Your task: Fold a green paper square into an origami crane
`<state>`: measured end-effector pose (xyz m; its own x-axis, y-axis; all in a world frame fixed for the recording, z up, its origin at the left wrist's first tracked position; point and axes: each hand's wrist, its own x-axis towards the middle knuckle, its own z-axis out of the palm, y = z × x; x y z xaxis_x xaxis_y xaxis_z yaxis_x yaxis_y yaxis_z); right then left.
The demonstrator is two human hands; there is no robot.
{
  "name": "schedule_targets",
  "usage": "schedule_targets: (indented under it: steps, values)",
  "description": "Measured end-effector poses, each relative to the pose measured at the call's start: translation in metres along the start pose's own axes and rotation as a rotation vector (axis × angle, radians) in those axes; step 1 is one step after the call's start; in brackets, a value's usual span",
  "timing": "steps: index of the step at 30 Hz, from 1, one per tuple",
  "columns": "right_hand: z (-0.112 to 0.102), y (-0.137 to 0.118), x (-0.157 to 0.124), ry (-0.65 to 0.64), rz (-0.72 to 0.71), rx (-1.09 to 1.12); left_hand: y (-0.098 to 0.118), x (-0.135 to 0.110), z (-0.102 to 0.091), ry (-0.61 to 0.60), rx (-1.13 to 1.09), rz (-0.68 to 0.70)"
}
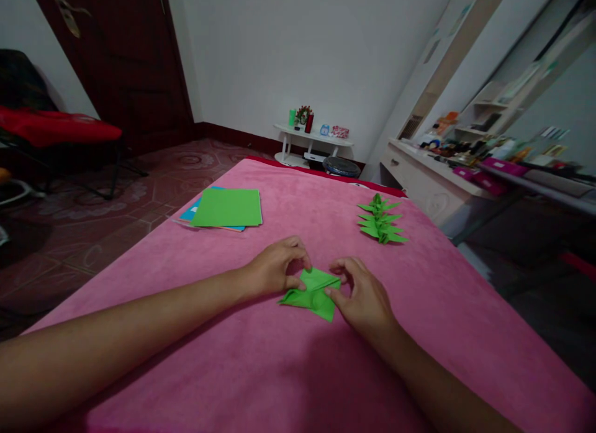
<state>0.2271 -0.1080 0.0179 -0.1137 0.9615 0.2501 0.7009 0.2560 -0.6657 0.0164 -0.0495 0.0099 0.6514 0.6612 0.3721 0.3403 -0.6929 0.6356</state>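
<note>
Green paper, creased and partly folded, makes up the small piece (319, 290) lying on the pink cover (223, 383) between the two hands; the left hand (279, 265) is half curled, with its thumb on the piece's left part and a forefinger at the top corner, so it has a light hold there; the right hand (367, 296) is likewise bent and partly closed, its thumb on the right part and forefinger by the upper right corner, keeping hold of that side; a diagonal fold crosses the middle and pointed flaps stick out, so this one looks part-way along, though the finer creases are too small to judge; beyond the right hand stands a row of spiky green folded shapes (382, 220), which seem to be the completed work; beyond the left hand lies a stack of flat sheets (226, 207), green on top with blue showing beneath, apparently not yet folded
</note>
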Motion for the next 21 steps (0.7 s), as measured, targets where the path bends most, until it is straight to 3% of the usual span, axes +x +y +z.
schedule_targets:
  steps: [3,7,14,21]
  values:
    - [-0.002,-0.001,0.000,-0.014,-0.246,-0.159,0.005,-0.003,0.001,-0.117,0.036,0.103]
    - [0.000,0.002,-0.001,-0.162,-0.405,-0.135,0.016,-0.010,-0.003,-0.185,0.115,0.160]
    - [0.002,0.005,0.003,-0.261,-0.382,-0.068,0.043,-0.029,-0.013,-0.136,0.131,0.002]
    - [-0.002,0.005,0.005,-0.308,-0.308,0.067,0.043,-0.043,0.002,-0.038,0.190,-0.045]
